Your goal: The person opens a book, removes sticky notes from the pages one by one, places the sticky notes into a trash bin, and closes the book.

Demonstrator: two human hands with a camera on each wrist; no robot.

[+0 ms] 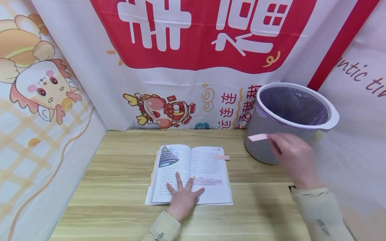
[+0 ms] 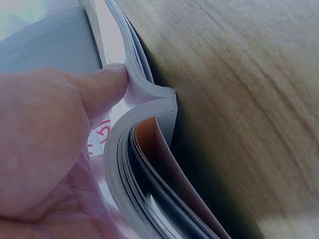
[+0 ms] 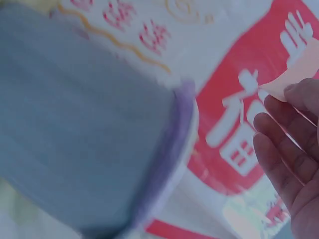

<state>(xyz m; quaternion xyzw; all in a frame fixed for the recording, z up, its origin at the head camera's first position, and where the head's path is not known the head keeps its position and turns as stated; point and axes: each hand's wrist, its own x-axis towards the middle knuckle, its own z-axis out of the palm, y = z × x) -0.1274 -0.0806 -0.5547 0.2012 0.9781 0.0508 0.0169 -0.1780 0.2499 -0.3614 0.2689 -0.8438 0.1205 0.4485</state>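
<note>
An open book (image 1: 208, 195) lies on the wooden table, with text on both pages and a drawn building at the upper left. My left hand (image 1: 182, 201) rests across its lower middle with the fingers spread. In the left wrist view the thumb (image 2: 107, 87) presses the page near the spine. A pink paper strip (image 1: 222, 157) lies on the right page and sticks out past its edge. My right hand (image 1: 294, 157) is raised in front of the trash bin, pinching another pink paper strip (image 1: 257, 137) between thumb and fingertips; the right wrist view shows this strip (image 3: 294, 72) too.
The grey trash bin (image 1: 259, 147) with a white rim and purple liner stands at the table's back right. Printed cloths hang behind the table (image 1: 120, 160) and at both sides, the back one bearing a red panel (image 1: 202, 40).
</note>
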